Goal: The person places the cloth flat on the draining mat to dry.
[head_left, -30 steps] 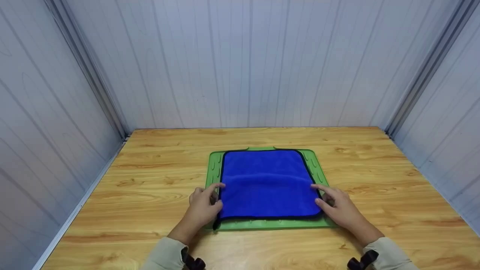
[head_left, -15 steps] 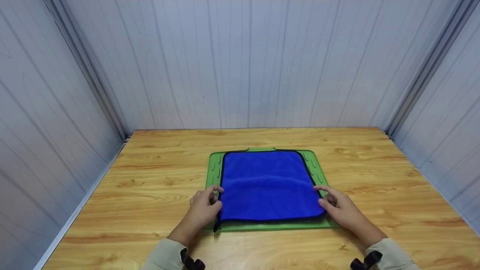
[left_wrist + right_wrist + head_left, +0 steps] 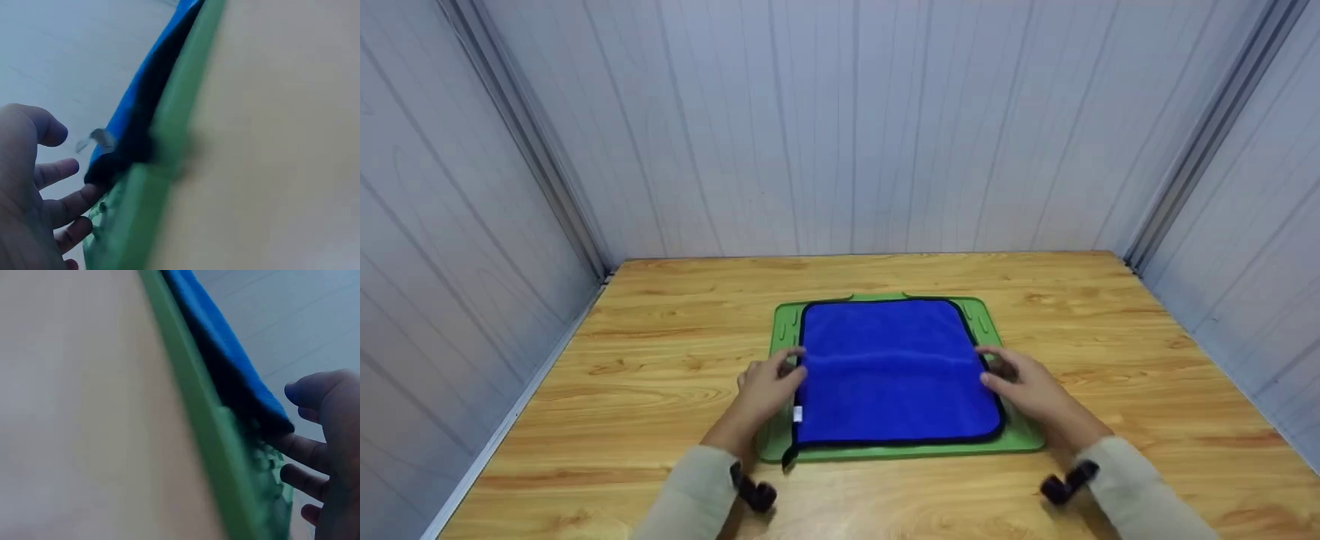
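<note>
A blue cloth (image 3: 889,397) with black edging lies spread over a green tray (image 3: 900,452), a low crease running across its middle. On its left edge sit a small white label (image 3: 798,414) and, at the near corner, a black loop (image 3: 789,456). My left hand (image 3: 765,386) is at the cloth's left side, thumb and forefinger spread apart. Opposite it, my right hand (image 3: 1027,384) is at the right edge, its thumb and forefinger also apart. Both wrist views show the fingers by the cloth's near corners without pinching the fabric; whether fingertips touch it is hard to tell.
The tray rests on a wooden table (image 3: 675,360). Pale panel walls (image 3: 825,127) stand behind the table and along both sides. Black wrist cameras (image 3: 755,491) are strapped over the sleeves.
Both hands have shifted slightly away from the person, the right one also leftward. The cloth's near edge now lies flatter, and the white label has come into sight.
</note>
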Action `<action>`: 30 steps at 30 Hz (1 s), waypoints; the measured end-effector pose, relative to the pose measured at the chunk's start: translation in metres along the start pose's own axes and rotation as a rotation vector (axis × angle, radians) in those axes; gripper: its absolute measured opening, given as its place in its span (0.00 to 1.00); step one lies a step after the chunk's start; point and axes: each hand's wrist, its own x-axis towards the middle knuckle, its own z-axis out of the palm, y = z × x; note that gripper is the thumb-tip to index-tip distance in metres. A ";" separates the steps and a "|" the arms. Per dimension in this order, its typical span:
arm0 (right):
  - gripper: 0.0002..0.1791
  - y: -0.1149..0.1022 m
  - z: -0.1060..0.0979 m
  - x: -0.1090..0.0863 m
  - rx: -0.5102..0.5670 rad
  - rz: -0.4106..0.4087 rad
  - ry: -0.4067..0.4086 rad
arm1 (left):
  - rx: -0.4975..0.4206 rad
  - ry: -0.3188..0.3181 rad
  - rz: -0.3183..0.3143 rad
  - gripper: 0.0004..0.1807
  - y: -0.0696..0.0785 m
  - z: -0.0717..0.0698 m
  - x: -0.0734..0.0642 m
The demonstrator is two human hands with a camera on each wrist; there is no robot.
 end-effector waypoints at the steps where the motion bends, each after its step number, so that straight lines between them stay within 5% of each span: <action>1: 0.26 -0.002 -0.002 0.010 0.023 0.025 -0.013 | -0.013 0.005 -0.019 0.22 0.003 -0.001 0.008; 7: 0.27 -0.008 -0.009 0.066 0.050 0.108 -0.074 | -0.017 0.006 -0.115 0.24 0.017 0.000 0.048; 12: 0.26 -0.008 -0.006 0.091 0.053 0.169 -0.071 | -0.046 0.033 -0.151 0.24 0.018 0.007 0.066; 18: 0.22 -0.004 -0.006 0.091 0.078 0.135 0.114 | -0.141 0.188 -0.026 0.16 0.012 0.014 0.068; 23: 0.20 0.004 -0.005 0.088 0.118 0.054 0.225 | -0.160 0.240 0.021 0.15 0.010 0.013 0.068; 30: 0.22 0.008 0.000 0.091 -0.002 0.051 0.069 | 0.054 0.154 -0.055 0.19 0.013 0.014 0.064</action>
